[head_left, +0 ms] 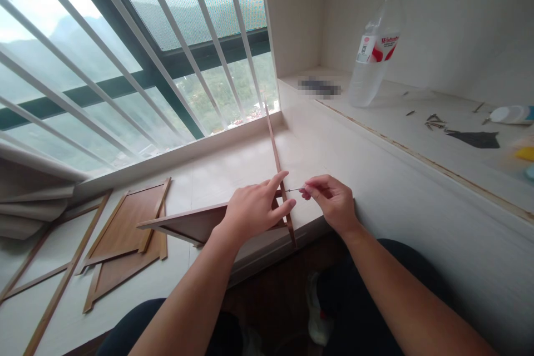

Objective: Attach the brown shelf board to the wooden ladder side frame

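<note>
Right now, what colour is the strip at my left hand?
The strip is brown; head view shows it.

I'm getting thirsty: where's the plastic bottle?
In the head view, the plastic bottle stands at upper right on the white shelf, left of the loose screws.

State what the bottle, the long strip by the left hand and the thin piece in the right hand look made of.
Bottle: likely clear, glossy plastic; its walls are see-through.
Strip: probably wood, perhaps wood-look; smooth, even reddish-brown.
Thin piece: likely metal; silvery-grey, too small to judge the finish.
</note>
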{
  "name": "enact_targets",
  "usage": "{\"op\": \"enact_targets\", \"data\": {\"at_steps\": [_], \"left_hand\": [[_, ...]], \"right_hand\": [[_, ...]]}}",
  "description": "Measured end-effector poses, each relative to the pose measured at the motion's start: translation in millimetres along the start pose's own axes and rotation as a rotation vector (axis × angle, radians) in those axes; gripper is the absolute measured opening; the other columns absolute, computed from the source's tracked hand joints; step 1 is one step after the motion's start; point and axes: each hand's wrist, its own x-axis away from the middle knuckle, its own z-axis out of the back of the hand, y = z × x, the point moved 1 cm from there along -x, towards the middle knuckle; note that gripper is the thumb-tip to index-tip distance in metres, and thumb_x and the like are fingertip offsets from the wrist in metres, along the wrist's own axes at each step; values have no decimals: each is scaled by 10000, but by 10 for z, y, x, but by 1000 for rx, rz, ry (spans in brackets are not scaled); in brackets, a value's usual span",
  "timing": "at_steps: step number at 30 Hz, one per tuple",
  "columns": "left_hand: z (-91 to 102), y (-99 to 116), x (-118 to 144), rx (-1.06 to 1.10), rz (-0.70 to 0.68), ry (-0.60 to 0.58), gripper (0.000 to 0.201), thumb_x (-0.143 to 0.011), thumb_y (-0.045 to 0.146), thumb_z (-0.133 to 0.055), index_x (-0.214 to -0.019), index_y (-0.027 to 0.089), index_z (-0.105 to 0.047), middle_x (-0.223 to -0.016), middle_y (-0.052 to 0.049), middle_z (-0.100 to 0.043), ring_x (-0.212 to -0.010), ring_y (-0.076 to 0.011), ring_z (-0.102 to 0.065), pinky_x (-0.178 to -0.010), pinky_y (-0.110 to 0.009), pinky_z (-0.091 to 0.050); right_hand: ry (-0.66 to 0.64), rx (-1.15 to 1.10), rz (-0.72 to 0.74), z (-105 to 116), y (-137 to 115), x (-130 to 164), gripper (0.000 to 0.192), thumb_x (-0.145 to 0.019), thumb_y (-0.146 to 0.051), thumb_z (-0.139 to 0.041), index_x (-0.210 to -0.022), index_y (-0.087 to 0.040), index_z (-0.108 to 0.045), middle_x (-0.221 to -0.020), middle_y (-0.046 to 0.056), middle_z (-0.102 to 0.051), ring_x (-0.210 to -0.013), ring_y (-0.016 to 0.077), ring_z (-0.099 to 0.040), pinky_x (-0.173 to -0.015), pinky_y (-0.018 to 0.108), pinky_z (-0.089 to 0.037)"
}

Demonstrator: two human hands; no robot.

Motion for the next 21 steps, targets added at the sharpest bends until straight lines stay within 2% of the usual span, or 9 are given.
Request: {"op": "enact_targets", "data": {"at_steps": [4, 9, 18, 21], "left_hand": [[5, 8, 4, -9, 0, 4, 698, -977, 685, -290, -1585, 342, -278, -1260, -40, -737, -1049, -314, -729, -801, -391, -545], [13, 12, 6, -12, 0, 4, 693, -979, 677, -298, -1585, 341, -286, -1285, -40, -729, -1070, -312, -727, -821, -412, -556], [-13, -3, 7, 9, -7, 21, 680, -979, 681, -300, -1580, 363, -277, -1276, -13, -736, -1080, -300, -729, -814, -391, -549], [-12, -3, 3, 7, -5, 20, 680, -978, 685, -301, -1577, 365, -277, -1268, -8, -740, -1075, -302, -730, -805, -391, -547]], "right_hand": [[-19, -149, -116, -63, -13, -12, 144, -898, -314, -725, -956, -183, -722, -759, 26, -749, -602, 126, -682, -565, 254, -580], [-80, -307, -252, -90, -26, -28, 190, -892, -335, -719, -981, -169, -691, -696, 22, -728, -511, 120, -629, -472, 242, -515], [-138, -363, -404, -76, -46, -47, 375, -867, -435, -750, -1109, -164, -659, -686, 36, -744, -479, 132, -635, -444, 229, -498], [-154, -341, -444, -62, -35, -53, 418, -854, -478, -757, -1073, -127, -696, -700, 66, -750, -490, 139, -649, -445, 233, -509]]}}
